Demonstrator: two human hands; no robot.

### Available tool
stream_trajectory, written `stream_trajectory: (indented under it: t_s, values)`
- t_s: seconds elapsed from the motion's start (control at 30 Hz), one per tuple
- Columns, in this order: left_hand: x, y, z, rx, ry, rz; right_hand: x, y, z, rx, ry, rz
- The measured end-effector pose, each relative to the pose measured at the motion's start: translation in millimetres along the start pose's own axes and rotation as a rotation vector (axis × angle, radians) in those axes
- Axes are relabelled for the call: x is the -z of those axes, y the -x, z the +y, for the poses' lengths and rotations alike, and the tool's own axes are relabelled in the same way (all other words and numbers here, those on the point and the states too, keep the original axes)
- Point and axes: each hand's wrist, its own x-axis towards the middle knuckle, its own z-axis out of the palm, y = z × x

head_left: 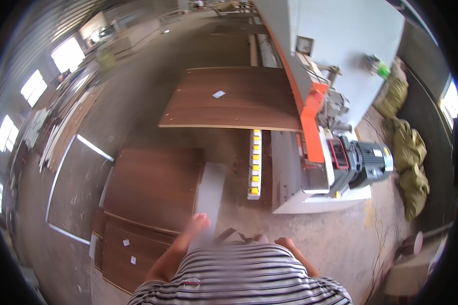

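My left hand is low beside the near corner of a brown wood-grain panel, smeared by motion. Whether it touches the panel's edge, I cannot tell. My right hand hangs near my waist on the right, fingers curled in, with nothing seen in it. Ahead, a large brown panel with a small white label lies across the feed side of a machine. The panel's right edge runs in beside the machine's orange guard. More brown panels lie stacked at the lower left, two labels on them.
A roller rail with yellow rollers stands before the machine. A dark motor juts out on its right. Green sacks line the right wall. White lines mark the floor at left, near piled boards. A grey strip borders the stack.
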Motion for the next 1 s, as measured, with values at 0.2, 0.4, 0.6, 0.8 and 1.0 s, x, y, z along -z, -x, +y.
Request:
stream_trajectory:
  t_s: [0.2, 0.4, 0.6, 0.8, 1.0]
  values:
    - [-3, -21, 48, 0.181, 0.348, 0.083, 3, 20, 6, -0.094, -0.146, -0.026]
    - [-7, -50, 83, 0.183, 0.560, 0.185, 46, 48, 9, -0.411, -0.746, 0.081]
    - [-5, -80, 120, 0.047, 0.865, 0.163, 153, 58, 29, -0.320, -1.351, 0.640]
    - [-13, -91, 154, 0.029, 1.013, 0.207, 295, 54, 33, -0.084, -1.329, 1.065]
    - [-26, -78, 138, 0.068, 1.207, 0.398, 345, 35, 29, -0.186, -0.537, 1.151]
